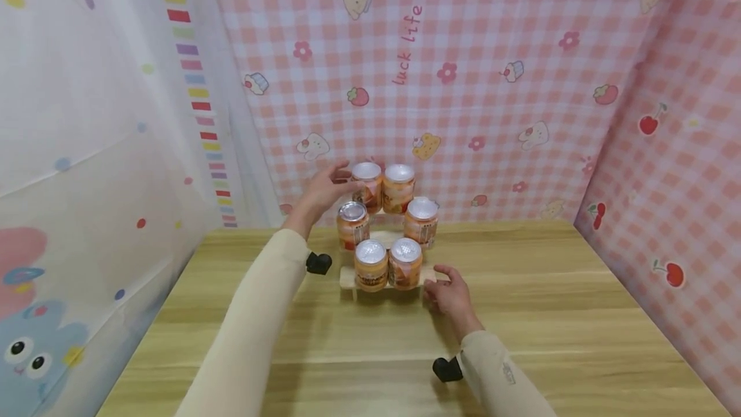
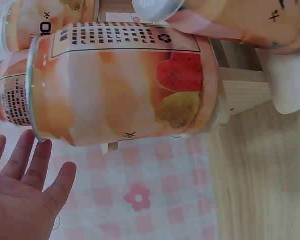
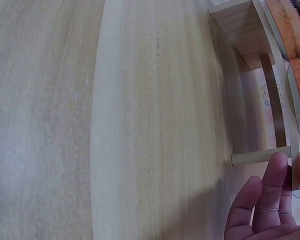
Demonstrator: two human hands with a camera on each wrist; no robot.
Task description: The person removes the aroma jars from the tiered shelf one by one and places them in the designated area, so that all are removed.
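A tiered wooden stand point(image 1: 347, 277) carries several orange cans with silver lids, two of them on each level. My left hand point(image 1: 324, 193) is beside the top-left can point(image 1: 367, 193), its fingertips overlapping the can's side. In the left wrist view the fingers of that hand point(image 2: 27, 192) are extended near the lid end of the middle-left can point(image 2: 125, 90); contact is unclear. My right hand point(image 1: 454, 298) holds the right end of the lowest step. In the right wrist view, thumb and fingers of this hand point(image 3: 270, 210) pinch the step's corner near a leg point(image 3: 260, 156).
The stand is on a wood-grain table point(image 1: 550, 314), close to a pink checked cloth backdrop point(image 1: 486, 108). Printed cloths hang at left and right. Black wrist pieces point(image 1: 318, 263) project from both forearms. Neighbouring cans stand close together on the top and bottom levels.
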